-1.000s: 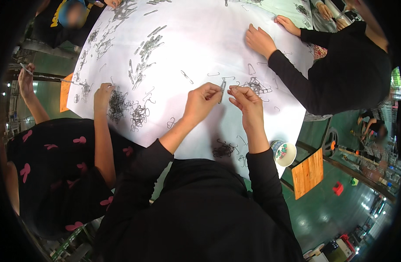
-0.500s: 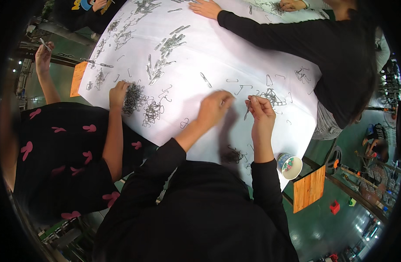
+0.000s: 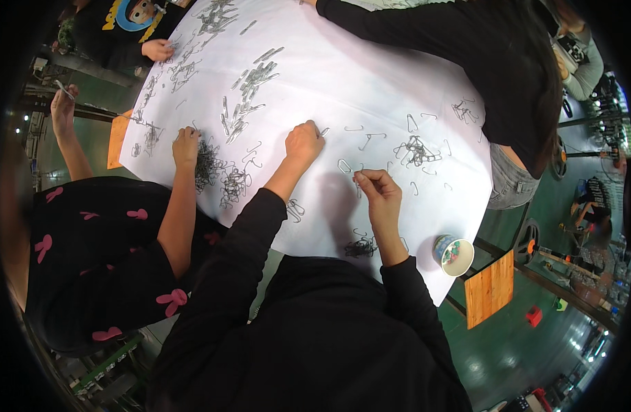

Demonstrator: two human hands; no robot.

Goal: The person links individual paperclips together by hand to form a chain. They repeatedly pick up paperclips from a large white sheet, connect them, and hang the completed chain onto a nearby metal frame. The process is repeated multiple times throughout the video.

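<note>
My right hand (image 3: 382, 196) pinches a small bent metal wire loop (image 3: 345, 166) between thumb and forefinger, its rounded end pointing up and left above the table. To the left, my left hand (image 3: 303, 145) is closed low over the white table (image 3: 315, 75). The end of a narrow metal link (image 3: 325, 131) sticks out at its fingertips; the rest is hidden. Right of my hands lies a loose pile of wire hooks (image 3: 417, 151), with single hooks (image 3: 372, 139) around it. A dark heap of small wire pieces (image 3: 361, 247) lies close to my body.
Narrow metal links (image 3: 257, 75) lie in a long cluster farther off. A paper cup (image 3: 456, 256) with small coloured bits stands at the right edge. At left, a co-worker's hand (image 3: 185, 147) touches a dense wire pile (image 3: 207, 165); another person's black sleeve (image 3: 398, 27) reaches across the far side.
My left hand has moved left and come down at a metal link. My right hand has moved left and lower, and turned, so the wire loop now shows clearly. The view has shifted slightly.
</note>
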